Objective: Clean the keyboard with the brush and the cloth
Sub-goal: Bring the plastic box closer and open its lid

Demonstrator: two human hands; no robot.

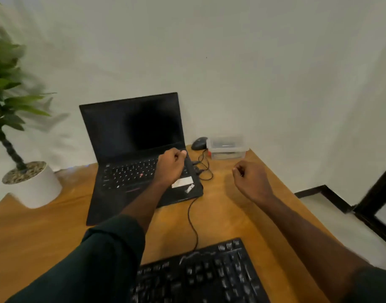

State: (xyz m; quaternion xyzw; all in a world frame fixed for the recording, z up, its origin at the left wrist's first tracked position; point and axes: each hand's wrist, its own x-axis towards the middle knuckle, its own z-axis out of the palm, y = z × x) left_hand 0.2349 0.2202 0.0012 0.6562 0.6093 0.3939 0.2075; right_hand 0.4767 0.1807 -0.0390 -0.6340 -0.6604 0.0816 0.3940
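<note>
A black external keyboard (200, 274) lies on the wooden desk close to me at the bottom, its cable running up toward the laptop. My left hand (171, 166) is curled into a fist over the right part of the laptop's keys and holds nothing I can see. My right hand (251, 178) is also a fist, raised above bare desk to the right of the laptop, with nothing in it. No brush or cloth is visible.
An open black laptop (130, 136) with a dark screen stands at the back of the wooden desk (45, 232). A black mouse (199, 143) and a clear lidded plastic box (228, 147) sit by the wall. A potted plant (32, 182) stands at the left. The desk's right edge drops to the floor.
</note>
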